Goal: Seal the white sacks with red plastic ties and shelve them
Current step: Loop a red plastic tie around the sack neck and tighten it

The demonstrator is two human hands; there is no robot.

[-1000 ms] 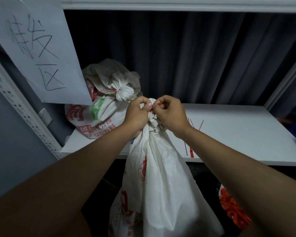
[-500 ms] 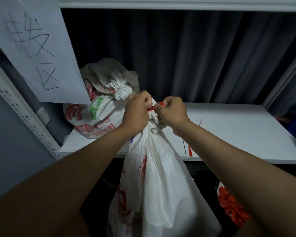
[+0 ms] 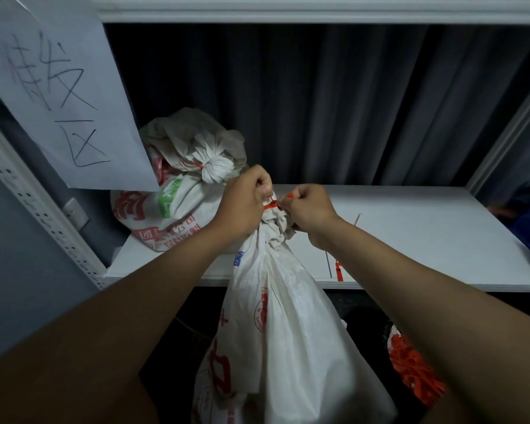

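Observation:
A white sack [image 3: 288,332] with red print hangs in front of the white shelf [image 3: 410,240], its neck bunched at the top. My left hand [image 3: 245,206] grips the gathered neck. A red plastic tie [image 3: 273,205] runs around the neck between my hands. My right hand [image 3: 311,209] pinches the tie's free end, which sticks out above the fist. A second white sack [image 3: 178,203], sealed with a red tie, lies on the shelf's left end.
Spare red ties [image 3: 338,270] lie near the shelf's front edge under my right forearm. A handwritten paper sign [image 3: 58,96] hangs at upper left. A dark curtain [image 3: 318,102] backs the shelf. A bundle of red ties [image 3: 413,371] sits below at right.
My hands have drawn slightly apart and the red tie now shows between them, its end pulled out to the right.

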